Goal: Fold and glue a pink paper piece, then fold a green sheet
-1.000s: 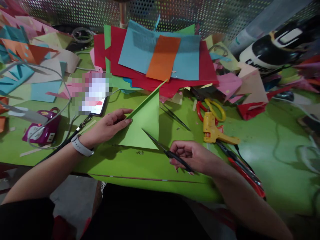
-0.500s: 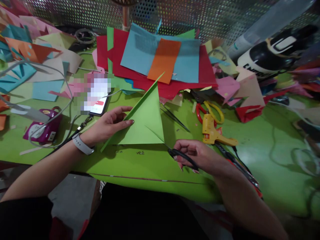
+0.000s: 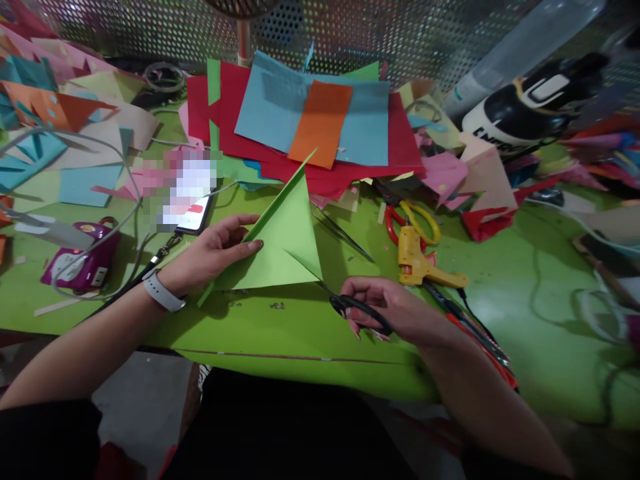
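A folded sheet of light green paper [image 3: 287, 233], roughly triangular, is pinched along its left side by my left hand [image 3: 217, 250], thumb on top. A cut or crease line runs in from its lower right corner. At that corner, black-handled scissors [image 3: 367, 317] reach the paper with their blades, which are mostly hidden behind or within it. My right hand [image 3: 383, 303] has its fingers in the scissor handles. Tweezers [image 3: 343, 233] lie on the table just beyond the paper's right edge.
Coloured paper sheets [image 3: 360, 127] are stacked at the back. A yellow glue gun [image 3: 415, 257] and red-and-yellow-handled scissors [image 3: 427, 223] lie to the right. On the left are a phone [image 3: 195, 207], a purple device [image 3: 83, 257] and loose cables. A black-and-white bottle [image 3: 520, 107] leans back right.
The whole view has shifted slightly, moving things a little left. Both hands keep their grips, and the scissors stay at the green paper's lower right corner.
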`<state>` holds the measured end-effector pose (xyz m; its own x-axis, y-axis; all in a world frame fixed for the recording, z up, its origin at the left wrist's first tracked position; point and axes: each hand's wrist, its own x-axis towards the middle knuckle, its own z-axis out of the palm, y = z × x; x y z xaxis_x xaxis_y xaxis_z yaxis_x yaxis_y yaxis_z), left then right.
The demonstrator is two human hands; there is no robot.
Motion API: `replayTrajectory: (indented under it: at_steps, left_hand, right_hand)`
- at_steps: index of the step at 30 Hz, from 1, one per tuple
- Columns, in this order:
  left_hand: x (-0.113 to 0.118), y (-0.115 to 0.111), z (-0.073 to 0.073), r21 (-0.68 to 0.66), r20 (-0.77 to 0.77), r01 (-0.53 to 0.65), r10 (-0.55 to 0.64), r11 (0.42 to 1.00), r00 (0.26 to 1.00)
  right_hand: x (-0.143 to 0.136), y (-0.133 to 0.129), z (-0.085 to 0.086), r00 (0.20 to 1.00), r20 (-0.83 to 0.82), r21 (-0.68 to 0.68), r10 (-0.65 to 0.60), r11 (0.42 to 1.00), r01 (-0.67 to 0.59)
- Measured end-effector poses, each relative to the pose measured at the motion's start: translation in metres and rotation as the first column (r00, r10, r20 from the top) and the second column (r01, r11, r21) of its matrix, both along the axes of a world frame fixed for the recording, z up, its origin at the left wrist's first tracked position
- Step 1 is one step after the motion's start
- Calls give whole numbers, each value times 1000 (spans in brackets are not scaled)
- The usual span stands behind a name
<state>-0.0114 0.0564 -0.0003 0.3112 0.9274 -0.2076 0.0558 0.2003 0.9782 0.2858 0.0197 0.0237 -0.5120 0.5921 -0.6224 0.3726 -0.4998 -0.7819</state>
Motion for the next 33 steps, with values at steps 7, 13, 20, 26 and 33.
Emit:
replayTrajectory:
  at_steps: [7,13,20,26,33]
  left_hand:
    - [-2,3,4,14,29,-54,54,998,998]
    - [-4,5,7,72,19,-94,93,993,996]
    - [-1,1,3,72,39,-11,9,997,999]
    - [0,-1,3,62,67,5,-9,998,998]
    - [5,-5,0,84,9,27,-28,996,1000]
  right_hand:
    - [3,0,2,1000,-17,0,5,1000,-5]
    - [28,5,24,981,190,152,50,985,-80]
    - [25,9,20,994,85,103,63,992,-72]
    - [11,11,12,991,110,53,80,995,-86]
    - [11,9,3,992,87,35,95,995,-98]
